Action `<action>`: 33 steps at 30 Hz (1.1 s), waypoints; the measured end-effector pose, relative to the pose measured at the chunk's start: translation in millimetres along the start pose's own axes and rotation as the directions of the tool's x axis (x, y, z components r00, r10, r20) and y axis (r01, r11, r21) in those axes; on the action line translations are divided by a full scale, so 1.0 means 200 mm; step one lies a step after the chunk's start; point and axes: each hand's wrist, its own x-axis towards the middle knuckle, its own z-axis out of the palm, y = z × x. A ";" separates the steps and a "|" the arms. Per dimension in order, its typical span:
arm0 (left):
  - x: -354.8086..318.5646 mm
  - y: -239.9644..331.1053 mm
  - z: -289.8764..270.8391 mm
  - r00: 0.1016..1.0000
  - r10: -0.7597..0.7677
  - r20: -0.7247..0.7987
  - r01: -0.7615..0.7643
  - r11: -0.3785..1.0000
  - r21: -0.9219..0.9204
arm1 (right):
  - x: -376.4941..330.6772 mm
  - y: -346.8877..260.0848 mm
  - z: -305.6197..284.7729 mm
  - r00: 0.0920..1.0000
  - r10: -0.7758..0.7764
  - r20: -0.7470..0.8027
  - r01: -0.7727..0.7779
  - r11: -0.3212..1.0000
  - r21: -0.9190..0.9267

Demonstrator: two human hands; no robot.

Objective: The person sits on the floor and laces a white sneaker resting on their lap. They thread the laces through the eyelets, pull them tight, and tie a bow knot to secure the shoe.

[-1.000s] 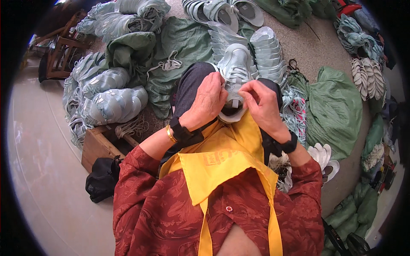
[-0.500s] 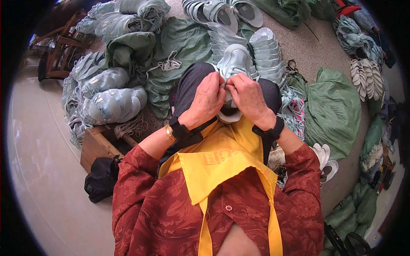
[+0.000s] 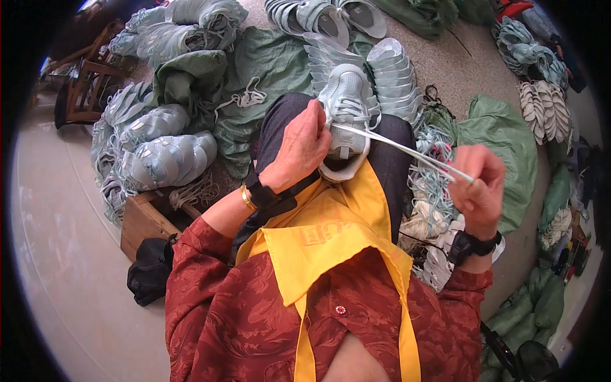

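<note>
A pale grey-green sneaker (image 3: pixel 345 105) rests on my lap, toe pointing away from me. My left hand (image 3: pixel 299 145) grips the shoe's left side by the eyelets. My right hand (image 3: pixel 479 184) is out to the right, pinching a white shoelace (image 3: pixel 398 148) that runs taut from the shoe's eyelets to my fingers. I wear a red patterned shirt and a yellow apron (image 3: pixel 334 232). Black bands sit on both wrists.
Stacks of matching pale sneakers (image 3: pixel 167 159) lie at my left and ahead (image 3: pixel 394 70). Green sacks (image 3: pixel 503 137) and a heap of loose laces (image 3: pixel 433 191) lie at my right. A small wooden box (image 3: pixel 145 219) and a black bag (image 3: pixel 149 270) sit at my left.
Both hands were together on the shoe's tongue. My right hand has since swung out to the right, drawing the lace taut; my left hand stays on the shoe.
</note>
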 end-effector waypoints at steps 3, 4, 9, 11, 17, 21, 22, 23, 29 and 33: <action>0.01 0.03 0.01 0.997 0.069 -0.016 -0.068 0.996 0.051 | 0.01 0.01 0.01 0.998 -0.068 -0.017 0.069 0.990 0.120; 0.02 0.04 0.01 0.993 0.115 -0.014 -0.114 0.992 0.045 | 0.04 0.02 0.03 0.998 -0.053 -0.026 0.057 0.988 0.143; 0.07 0.18 -0.03 0.993 0.086 0.074 -0.080 0.993 -0.090 | 0.18 0.03 0.08 0.995 -0.092 -0.037 0.096 0.984 0.147; 0.09 0.18 -0.02 0.997 0.034 0.063 -0.022 0.982 -0.185 | 0.23 0.04 0.08 0.995 -0.095 0.017 0.092 0.987 0.134; 0.10 0.12 -0.03 0.992 -0.070 0.108 0.102 0.942 -0.321 | 0.31 0.04 0.14 0.993 -0.093 0.072 0.086 0.991 0.099; 0.08 0.15 -0.04 0.984 -0.072 0.165 0.126 0.932 -0.341 | 0.34 0.04 0.15 0.984 -0.128 0.126 0.122 0.991 0.054; 0.08 0.16 -0.04 0.983 -0.074 0.165 0.129 0.927 -0.352 | 0.34 0.04 0.15 0.984 -0.126 0.125 0.120 0.991 0.054; 0.08 0.16 -0.04 0.983 -0.077 0.165 0.133 0.922 -0.363 | 0.34 0.04 0.15 0.985 -0.125 0.123 0.119 0.991 0.054; 0.08 0.24 -0.03 0.976 -0.027 0.215 0.117 0.900 -0.419 | 0.34 0.05 0.12 0.985 -0.102 0.139 0.078 0.983 0.168; 0.06 0.26 -0.01 0.963 -0.017 0.270 0.137 0.892 -0.432 | 0.35 0.06 0.11 0.984 -0.118 0.135 0.089 0.976 0.198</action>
